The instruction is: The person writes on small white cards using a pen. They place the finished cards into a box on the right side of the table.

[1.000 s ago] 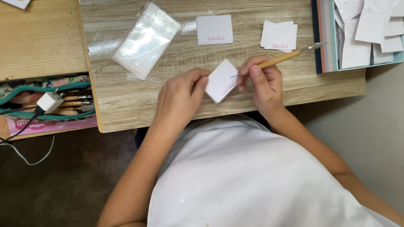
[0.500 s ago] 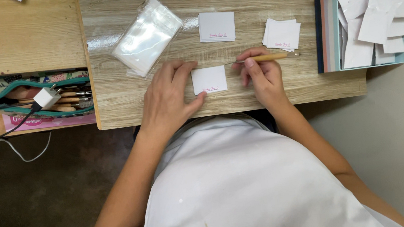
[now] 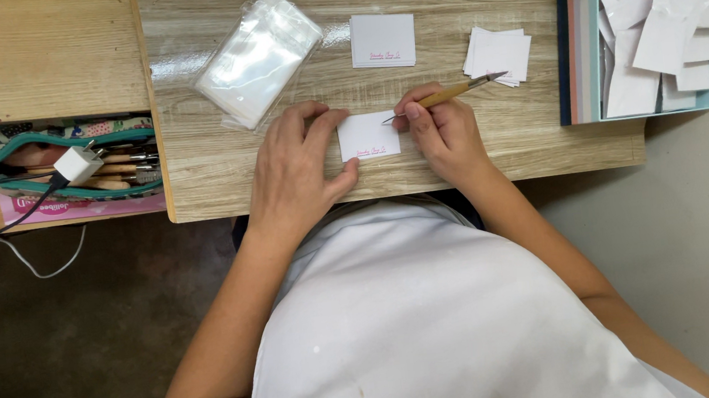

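The small white card (image 3: 368,136) is lying flat near the front edge of the wooden table (image 3: 473,160). The left hand (image 3: 299,174) is spreading over the card's left side, pressing it down. The right hand (image 3: 444,132) is pinching a wooden pen (image 3: 449,93) — its tip is touching the card's right top edge. The card is looking thin, light and bendy, so holding it flat by one edge seems best — it could slide easily.

White top, bare forearms
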